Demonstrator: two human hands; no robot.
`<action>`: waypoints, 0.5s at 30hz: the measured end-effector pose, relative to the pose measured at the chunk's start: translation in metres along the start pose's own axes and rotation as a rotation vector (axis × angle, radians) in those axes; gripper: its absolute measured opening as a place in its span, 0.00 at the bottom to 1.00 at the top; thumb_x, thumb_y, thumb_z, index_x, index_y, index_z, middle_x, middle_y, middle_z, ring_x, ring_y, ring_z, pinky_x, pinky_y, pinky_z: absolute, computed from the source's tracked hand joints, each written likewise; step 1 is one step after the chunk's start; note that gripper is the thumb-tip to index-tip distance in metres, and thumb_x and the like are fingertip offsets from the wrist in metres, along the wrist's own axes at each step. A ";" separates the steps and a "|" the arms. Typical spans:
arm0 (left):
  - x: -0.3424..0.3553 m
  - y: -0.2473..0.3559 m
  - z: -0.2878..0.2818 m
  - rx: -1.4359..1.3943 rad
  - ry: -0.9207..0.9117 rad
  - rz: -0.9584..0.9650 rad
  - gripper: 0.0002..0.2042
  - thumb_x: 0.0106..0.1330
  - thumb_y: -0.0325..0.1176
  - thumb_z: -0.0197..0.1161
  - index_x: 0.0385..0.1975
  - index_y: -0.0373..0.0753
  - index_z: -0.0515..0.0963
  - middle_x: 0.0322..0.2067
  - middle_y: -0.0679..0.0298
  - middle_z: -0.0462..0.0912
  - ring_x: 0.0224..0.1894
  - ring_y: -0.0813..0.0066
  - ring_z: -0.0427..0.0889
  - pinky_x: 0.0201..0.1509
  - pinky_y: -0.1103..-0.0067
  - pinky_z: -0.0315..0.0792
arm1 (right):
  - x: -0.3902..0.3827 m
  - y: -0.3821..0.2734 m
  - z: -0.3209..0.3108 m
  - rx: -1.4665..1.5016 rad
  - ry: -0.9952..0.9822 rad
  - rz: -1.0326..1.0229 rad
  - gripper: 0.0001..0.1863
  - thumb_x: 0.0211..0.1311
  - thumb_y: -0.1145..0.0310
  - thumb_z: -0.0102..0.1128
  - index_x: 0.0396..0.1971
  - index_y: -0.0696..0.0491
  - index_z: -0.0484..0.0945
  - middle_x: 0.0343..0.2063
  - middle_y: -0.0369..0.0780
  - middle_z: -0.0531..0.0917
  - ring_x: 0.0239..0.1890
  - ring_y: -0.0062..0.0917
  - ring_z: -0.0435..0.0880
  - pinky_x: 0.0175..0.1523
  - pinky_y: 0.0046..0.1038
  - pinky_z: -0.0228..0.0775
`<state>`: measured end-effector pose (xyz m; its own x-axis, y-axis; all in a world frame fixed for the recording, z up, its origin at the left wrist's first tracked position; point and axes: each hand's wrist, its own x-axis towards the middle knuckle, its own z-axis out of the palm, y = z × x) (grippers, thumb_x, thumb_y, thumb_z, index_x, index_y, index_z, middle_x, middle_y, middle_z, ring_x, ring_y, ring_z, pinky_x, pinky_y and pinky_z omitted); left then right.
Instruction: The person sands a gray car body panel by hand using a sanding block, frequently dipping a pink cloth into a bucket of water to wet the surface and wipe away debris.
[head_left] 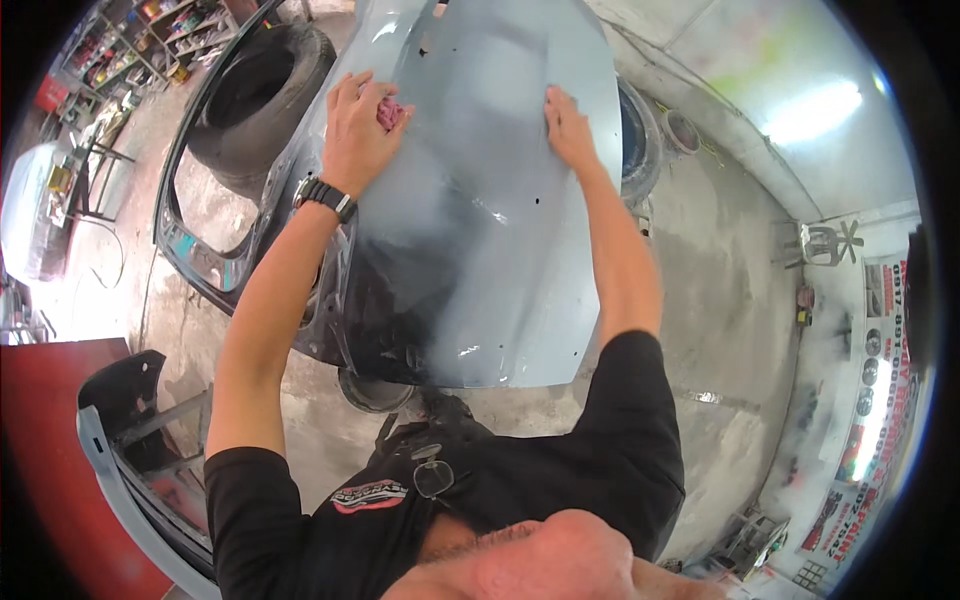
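Note:
A grey-primed car body panel (470, 260), glossy black toward its lower left and dotted with small holes, lies in front of me. My left hand (358, 130), with a black watch on the wrist, grips a crumpled pink cloth (389, 114) on the panel's upper left. Near the panel's upper right edge, my right hand (568, 130) rests with fingers extended on the primed surface, holding nothing that I can see.
A tire (255, 105) and another door-like panel (205, 262) lie left of the panel. A curved grey part (105, 460) and a red surface (40, 420) are at lower left. Shelves (180, 30) stand behind. A banner (850, 400) hangs on the right wall.

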<state>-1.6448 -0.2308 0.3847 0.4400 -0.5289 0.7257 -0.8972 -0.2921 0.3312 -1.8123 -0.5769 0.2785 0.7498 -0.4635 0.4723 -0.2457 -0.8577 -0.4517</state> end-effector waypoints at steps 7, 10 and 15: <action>0.004 0.008 -0.003 -0.024 0.015 -0.025 0.18 0.61 0.39 0.75 0.46 0.38 0.82 0.55 0.45 0.78 0.64 0.46 0.72 0.67 0.56 0.65 | 0.017 0.005 -0.001 0.086 -0.006 -0.024 0.23 0.79 0.56 0.46 0.69 0.44 0.72 0.72 0.39 0.70 0.73 0.40 0.67 0.71 0.65 0.54; 0.009 0.011 0.004 -0.030 -0.003 -0.005 0.18 0.61 0.40 0.75 0.46 0.39 0.82 0.56 0.46 0.78 0.66 0.46 0.71 0.69 0.50 0.62 | 0.040 0.028 -0.013 0.016 -0.035 0.111 0.23 0.79 0.56 0.47 0.69 0.44 0.72 0.73 0.38 0.68 0.75 0.38 0.66 0.73 0.63 0.53; -0.014 -0.019 -0.022 0.167 -0.070 -0.110 0.18 0.61 0.42 0.75 0.47 0.42 0.82 0.58 0.48 0.77 0.67 0.47 0.71 0.72 0.41 0.55 | -0.024 -0.054 0.014 0.153 -0.177 -0.034 0.25 0.79 0.53 0.44 0.68 0.45 0.73 0.73 0.39 0.68 0.74 0.39 0.66 0.75 0.61 0.50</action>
<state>-1.6346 -0.2003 0.3812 0.5418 -0.5391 0.6448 -0.8275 -0.4764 0.2970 -1.8080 -0.5161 0.2809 0.8554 -0.3771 0.3550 -0.1328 -0.8222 -0.5535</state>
